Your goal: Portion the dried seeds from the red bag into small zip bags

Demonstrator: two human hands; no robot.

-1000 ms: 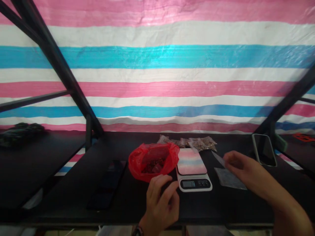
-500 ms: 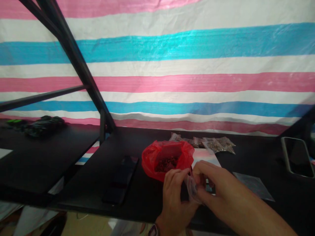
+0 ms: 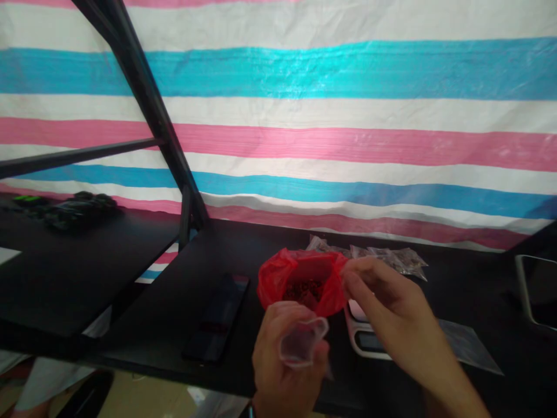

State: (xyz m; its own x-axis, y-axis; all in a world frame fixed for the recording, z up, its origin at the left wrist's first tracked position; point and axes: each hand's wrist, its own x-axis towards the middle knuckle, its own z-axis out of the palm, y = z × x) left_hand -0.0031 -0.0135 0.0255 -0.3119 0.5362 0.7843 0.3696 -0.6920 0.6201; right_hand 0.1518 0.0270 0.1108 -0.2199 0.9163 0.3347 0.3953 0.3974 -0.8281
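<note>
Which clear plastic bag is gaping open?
The clear bag in the left hand, its mouth spread wide; the flat bag at right and filled bags behind lie on the table.

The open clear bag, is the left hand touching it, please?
Touching: the head view shows the left hand curled around the open clear bag.

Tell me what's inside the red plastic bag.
Many small, dark brownish pieces show through the open mouth of the red plastic bag, too blurred to identify. Whatever lies beneath the top ones is covered, and the left hand hides part of the bag's near side.
</note>
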